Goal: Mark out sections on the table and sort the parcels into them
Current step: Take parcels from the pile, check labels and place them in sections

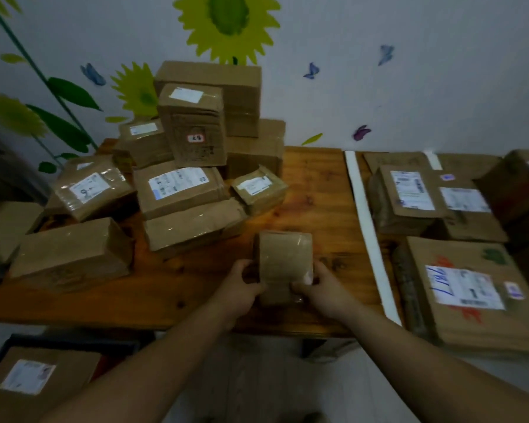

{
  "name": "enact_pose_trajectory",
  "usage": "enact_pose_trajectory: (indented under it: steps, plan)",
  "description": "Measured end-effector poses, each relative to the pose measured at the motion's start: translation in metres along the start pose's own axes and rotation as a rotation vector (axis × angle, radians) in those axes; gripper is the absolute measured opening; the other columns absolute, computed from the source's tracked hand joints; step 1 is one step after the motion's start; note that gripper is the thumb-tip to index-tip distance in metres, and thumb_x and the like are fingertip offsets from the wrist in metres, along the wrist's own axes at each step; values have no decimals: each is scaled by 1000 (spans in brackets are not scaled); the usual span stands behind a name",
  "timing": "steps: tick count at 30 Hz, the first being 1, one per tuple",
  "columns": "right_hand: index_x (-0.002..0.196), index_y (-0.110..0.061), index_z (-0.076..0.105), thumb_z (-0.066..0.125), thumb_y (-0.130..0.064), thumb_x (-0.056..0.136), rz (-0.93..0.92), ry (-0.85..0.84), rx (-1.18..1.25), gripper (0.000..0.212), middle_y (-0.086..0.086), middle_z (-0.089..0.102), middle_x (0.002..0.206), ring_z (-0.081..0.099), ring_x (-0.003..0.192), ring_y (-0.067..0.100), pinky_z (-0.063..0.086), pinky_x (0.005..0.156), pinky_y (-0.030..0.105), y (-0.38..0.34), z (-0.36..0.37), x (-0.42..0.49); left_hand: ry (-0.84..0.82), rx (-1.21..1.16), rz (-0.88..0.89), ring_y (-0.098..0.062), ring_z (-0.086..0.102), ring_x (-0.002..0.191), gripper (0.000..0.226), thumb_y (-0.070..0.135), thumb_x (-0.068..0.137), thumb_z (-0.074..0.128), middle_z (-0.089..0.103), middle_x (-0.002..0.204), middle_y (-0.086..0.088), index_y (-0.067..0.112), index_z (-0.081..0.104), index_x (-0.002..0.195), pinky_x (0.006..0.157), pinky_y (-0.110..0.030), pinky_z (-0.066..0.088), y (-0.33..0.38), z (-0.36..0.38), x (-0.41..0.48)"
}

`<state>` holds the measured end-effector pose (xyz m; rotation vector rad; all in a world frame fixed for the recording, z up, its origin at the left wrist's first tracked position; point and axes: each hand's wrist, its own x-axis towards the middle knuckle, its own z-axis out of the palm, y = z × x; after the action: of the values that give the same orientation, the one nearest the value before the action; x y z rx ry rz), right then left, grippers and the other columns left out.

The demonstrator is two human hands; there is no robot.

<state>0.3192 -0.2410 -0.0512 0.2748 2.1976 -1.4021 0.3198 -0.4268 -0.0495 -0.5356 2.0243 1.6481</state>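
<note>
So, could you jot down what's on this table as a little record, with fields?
hands: left hand and right hand both grip one small taped parcel
where: over the wooden table, near its front edge
divider: white strip, running front to back, right of that parcel
left of strip: heap of stacked cardboard parcels
right of strip: flat labelled parcels

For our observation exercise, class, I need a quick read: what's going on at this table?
A person grips a small brown parcel with both hands, left hand and right hand on its sides, near the front of the wooden table. A white strip marks off a section. Left of it sits a jumbled pile of parcels; right of it several labelled parcels lie flat. The held parcel is left of the strip.
</note>
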Motion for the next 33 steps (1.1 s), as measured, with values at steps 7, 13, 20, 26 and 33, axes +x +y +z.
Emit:
enact_pose_trajectory:
  steps: [7, 13, 20, 26, 33]
  plan:
    - [114, -26, 59, 24, -80, 83, 114, 173, 438, 71, 1, 61, 112, 55, 112, 27, 42, 104, 48, -34, -75, -13, 55, -123, 59, -23, 52, 113, 48, 58, 94, 32, 57, 123, 0, 28, 54, 124, 105, -53, 35, 74, 40, -26]
    - [111, -26, 61, 46, -95, 53, -98, 167, 298, 91, 1, 64, 116, 60, 109, 24, 45, 98, 51, -45, -109, -39, 109, -220, 200, -24, 61, 100, 29, 50, 97, 34, 62, 116, -3, 31, 52, 110, 78, -47, 56, 99, 63, -50]
    - [126, -27, 40, 72, -28, 81, -307, 133, 474, 55, 2, 56, 127, 56, 114, 23, 47, 99, 49, -68, -123, -62, -4, -461, 269, -25, 64, 97, 28, 38, 98, 40, 65, 110, -10, 21, 52, 118, 67, -39, 55, 127, 55, -72]
    - [117, -23, 51, 66, -9, 87, -508, 243, 434, 37, -10, 60, 105, 65, 98, 6, 57, 80, 25, -101, -116, -90, -69, -434, 438, -25, 61, 102, 46, 2, 87, 53, 57, 120, -4, 31, 49, 123, 66, -31, 52, 145, 32, -78]
    - [105, -30, 49, 66, 5, 82, -727, 274, 463, 46, -3, 62, 116, 63, 109, 16, 58, 77, 27, -133, -102, -117, -114, -424, 749, -15, 65, 96, 63, -9, 72, 61, 57, 120, 9, 33, 52, 117, 62, -28, 55, 166, 0, -101]
